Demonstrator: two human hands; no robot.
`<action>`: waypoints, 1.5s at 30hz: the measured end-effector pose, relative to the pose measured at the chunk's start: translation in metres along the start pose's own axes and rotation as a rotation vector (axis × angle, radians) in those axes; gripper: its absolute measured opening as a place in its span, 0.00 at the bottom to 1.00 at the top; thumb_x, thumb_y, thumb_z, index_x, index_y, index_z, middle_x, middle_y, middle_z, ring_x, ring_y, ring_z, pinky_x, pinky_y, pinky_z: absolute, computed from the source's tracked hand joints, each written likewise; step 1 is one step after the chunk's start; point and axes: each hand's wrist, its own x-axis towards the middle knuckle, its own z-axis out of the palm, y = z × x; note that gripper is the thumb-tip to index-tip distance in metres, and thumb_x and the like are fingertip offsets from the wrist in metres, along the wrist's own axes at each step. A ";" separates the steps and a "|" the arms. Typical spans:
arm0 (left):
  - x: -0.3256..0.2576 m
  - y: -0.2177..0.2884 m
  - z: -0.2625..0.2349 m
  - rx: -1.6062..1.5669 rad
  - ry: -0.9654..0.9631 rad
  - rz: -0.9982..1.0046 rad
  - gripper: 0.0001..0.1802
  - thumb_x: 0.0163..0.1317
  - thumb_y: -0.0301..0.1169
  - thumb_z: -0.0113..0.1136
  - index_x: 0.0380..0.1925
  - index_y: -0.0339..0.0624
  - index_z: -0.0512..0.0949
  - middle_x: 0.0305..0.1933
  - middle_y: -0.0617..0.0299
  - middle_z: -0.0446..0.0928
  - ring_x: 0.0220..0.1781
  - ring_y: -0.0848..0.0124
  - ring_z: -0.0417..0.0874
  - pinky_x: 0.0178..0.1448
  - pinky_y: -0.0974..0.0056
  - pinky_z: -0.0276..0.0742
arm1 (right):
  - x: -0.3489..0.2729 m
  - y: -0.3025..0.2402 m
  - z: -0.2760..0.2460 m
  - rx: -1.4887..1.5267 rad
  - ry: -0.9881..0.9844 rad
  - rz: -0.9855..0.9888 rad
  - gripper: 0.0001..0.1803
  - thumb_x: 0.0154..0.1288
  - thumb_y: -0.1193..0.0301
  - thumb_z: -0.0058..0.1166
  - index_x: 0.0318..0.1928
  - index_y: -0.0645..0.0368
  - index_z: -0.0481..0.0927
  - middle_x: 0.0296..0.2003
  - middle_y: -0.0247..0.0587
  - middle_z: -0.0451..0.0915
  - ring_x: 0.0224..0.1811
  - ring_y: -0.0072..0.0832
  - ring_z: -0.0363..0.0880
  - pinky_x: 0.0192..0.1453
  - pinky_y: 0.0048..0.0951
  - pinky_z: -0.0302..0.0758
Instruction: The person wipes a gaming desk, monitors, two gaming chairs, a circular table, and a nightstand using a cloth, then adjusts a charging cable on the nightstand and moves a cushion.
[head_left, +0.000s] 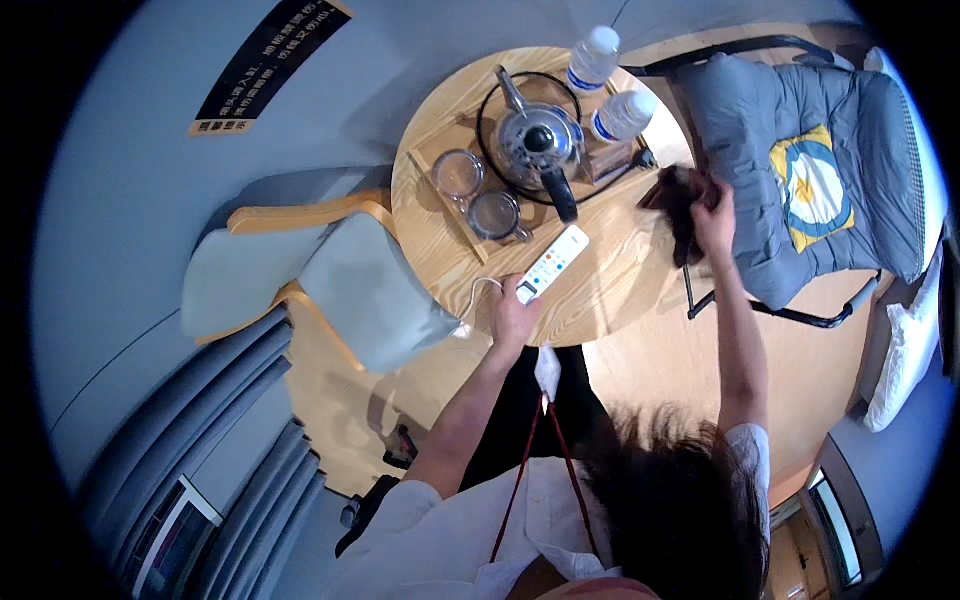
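My left hand point(514, 318) rests at the near edge of a round wooden table point(610, 290), its fingers on the near end of a white remote control point(553, 263) that lies flat on the tabletop. My right hand point(714, 222) reaches to the table's right edge and is closed on a dark brown crumpled thing point(682, 200), cloth or leather by the look of it, which hangs partly off the edge. A thin white cable point(478, 292) curls off the table beside my left hand.
A wooden tray point(425, 158) on the table carries a steel kettle point(538, 140) and two glass cups point(477, 195). Two plastic water bottles point(608, 85) stand at the far side. A grey cushioned chair point(800, 160) is right, a pale wooden chair point(330, 270) left.
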 end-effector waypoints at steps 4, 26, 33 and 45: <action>0.009 -0.002 -0.004 -0.103 0.000 0.031 0.30 0.46 0.33 0.71 0.50 0.43 0.70 0.49 0.48 0.71 0.52 0.49 0.73 0.53 0.52 0.71 | 0.103 -0.053 0.044 -0.014 -0.033 -0.466 0.37 0.48 0.77 0.56 0.63 0.48 0.68 0.59 0.50 0.70 0.59 0.46 0.71 0.63 0.38 0.68; -0.101 -0.128 -0.073 -0.249 0.041 -0.197 0.38 0.47 0.27 0.70 0.60 0.36 0.65 0.46 0.54 0.72 0.49 0.62 0.74 0.55 0.60 0.71 | -0.401 -0.101 0.100 0.322 -0.979 0.030 0.35 0.45 0.72 0.60 0.59 0.44 0.73 0.51 0.48 0.72 0.52 0.46 0.72 0.59 0.40 0.71; -0.213 -0.158 -0.082 -0.090 -0.371 -0.676 0.25 0.48 0.35 0.74 0.43 0.38 0.75 0.22 0.64 0.76 0.16 0.74 0.73 0.16 0.68 0.65 | -0.433 0.066 -0.001 0.880 -0.908 0.423 0.35 0.51 0.74 0.58 0.63 0.61 0.67 0.51 0.40 0.79 0.51 0.27 0.75 0.59 0.29 0.71; -0.366 0.078 0.144 0.403 -0.751 -0.284 0.35 0.47 0.39 0.74 0.55 0.39 0.72 0.28 0.63 0.78 0.22 0.75 0.76 0.19 0.70 0.64 | -0.655 0.422 -0.299 1.546 0.308 1.101 0.26 0.58 0.63 0.49 0.57 0.62 0.71 0.49 0.45 0.77 0.48 0.35 0.77 0.54 0.33 0.73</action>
